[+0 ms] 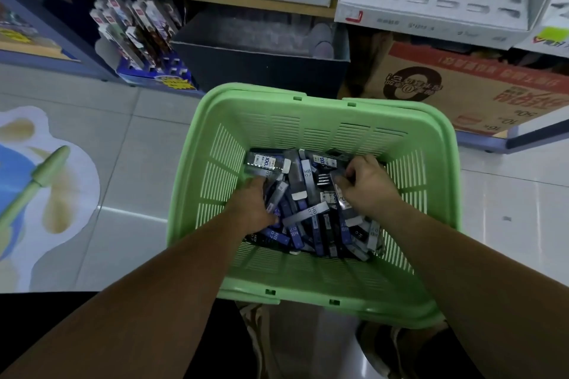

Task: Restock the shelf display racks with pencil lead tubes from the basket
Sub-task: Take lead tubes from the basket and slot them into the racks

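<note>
Lead tubes (308, 213) sit pinched in right hand (366, 186), left hand (254, 208) touching others.

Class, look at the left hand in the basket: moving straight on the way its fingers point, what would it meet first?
Most likely the clear pencil lead tube labelled 100 lying just beyond the left hand; behind that, the green basket's far wall. Depth is uncertain.

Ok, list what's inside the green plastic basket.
It holds a pile of blue and grey pencil lead tubes; the left hand reaches in, the right hand grips some. The pile hides the floor of the green plastic basket.
</note>
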`<state>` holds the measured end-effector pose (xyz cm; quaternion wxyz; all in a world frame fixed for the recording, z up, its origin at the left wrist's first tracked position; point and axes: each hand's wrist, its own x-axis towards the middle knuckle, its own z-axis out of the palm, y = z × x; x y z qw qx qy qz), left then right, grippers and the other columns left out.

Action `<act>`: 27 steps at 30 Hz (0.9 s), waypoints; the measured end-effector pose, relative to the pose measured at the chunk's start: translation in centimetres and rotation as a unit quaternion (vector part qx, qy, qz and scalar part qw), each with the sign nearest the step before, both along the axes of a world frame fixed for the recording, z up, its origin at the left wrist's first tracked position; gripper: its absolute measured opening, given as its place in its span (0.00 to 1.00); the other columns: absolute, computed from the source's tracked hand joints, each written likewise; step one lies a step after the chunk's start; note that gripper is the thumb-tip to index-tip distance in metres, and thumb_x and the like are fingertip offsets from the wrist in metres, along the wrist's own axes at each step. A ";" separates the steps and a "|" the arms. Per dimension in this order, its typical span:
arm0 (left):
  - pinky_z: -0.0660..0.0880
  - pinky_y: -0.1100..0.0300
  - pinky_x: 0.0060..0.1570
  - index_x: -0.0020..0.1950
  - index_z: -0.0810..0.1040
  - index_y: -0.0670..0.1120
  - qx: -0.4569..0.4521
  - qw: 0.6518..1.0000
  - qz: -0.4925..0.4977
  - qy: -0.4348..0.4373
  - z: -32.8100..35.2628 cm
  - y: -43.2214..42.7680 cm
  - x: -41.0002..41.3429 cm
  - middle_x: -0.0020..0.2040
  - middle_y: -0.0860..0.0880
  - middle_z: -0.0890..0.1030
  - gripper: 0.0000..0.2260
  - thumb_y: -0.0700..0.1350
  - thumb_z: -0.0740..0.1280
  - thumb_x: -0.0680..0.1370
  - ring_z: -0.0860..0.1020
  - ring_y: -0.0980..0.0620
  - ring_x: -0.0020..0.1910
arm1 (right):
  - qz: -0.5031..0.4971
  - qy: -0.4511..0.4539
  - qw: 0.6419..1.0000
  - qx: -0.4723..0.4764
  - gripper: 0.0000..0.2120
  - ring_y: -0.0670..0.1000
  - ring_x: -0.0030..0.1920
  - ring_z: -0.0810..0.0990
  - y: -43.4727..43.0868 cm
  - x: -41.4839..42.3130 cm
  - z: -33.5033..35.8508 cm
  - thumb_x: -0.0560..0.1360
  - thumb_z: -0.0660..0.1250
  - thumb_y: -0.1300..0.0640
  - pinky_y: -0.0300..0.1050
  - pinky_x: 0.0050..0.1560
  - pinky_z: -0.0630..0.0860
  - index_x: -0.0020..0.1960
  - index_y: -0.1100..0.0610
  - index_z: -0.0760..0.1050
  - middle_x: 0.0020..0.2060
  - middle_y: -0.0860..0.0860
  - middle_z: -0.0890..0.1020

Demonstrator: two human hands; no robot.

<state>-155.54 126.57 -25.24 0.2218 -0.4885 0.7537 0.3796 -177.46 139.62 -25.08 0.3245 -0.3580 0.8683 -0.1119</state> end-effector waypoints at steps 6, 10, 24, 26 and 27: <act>0.77 0.58 0.45 0.72 0.69 0.47 -0.024 1.000 -0.009 0.011 -0.2 -0.2 -0.9 0.62 0.44 0.80 0.25 0.45 0.75 0.77 0.80 0.46 0.52 | -0.021 -0.067 0.995 0.065 0.21 0.58 0.59 0.77 -0.1 -0.2 0.0 0.76 0.70 0.39 0.53 0.60 0.78 0.61 0.50 0.71 0.55 0.55 0.78; 0.78 0.56 0.46 0.54 0.73 0.48 0.026 0.999 -0.001 0.036 -0.3 -0.1 -1.2 0.51 0.47 0.81 0.10 0.43 0.72 0.77 0.80 0.46 0.49 | 0.051 -0.060 0.993 0.087 0.35 0.59 0.68 0.72 -0.3 0.1 0.0 0.75 0.71 0.37 0.52 0.68 0.73 0.76 0.52 0.68 0.67 0.56 0.73; 0.75 0.56 0.37 0.51 0.77 0.36 0.062 0.976 0.169 0.120 1.7 -0.8 -1.9 0.42 0.44 0.79 0.14 0.39 0.77 0.71 0.79 0.46 0.37 | -0.011 -0.144 0.986 0.078 0.23 0.53 0.51 0.78 -1.2 0.5 1.1 0.77 0.74 0.50 0.44 0.49 0.74 0.68 0.55 0.71 0.55 0.53 0.79; 0.80 0.51 0.35 0.50 0.78 0.38 0.073 0.970 0.179 0.148 2.6 -1.0 -2.0 0.42 0.43 0.83 0.14 0.39 0.79 0.71 0.83 0.44 0.36 | -0.018 -0.118 0.991 0.057 0.16 0.53 0.45 0.80 -1.2 0.3 2.0 0.74 0.77 0.49 0.46 0.43 0.77 0.55 0.52 0.74 0.47 0.51 0.80; 0.82 0.48 0.36 0.50 0.79 0.40 0.085 0.965 0.186 0.163 3.1 -1.0 -2.0 0.42 0.42 0.84 0.12 0.39 0.80 0.72 0.85 0.44 0.36 | -0.016 -0.111 0.992 0.058 0.16 0.53 0.43 0.81 -1.3 0.3 2.4 0.72 0.78 0.49 0.46 0.41 0.78 0.51 0.51 0.73 0.44 0.51 0.81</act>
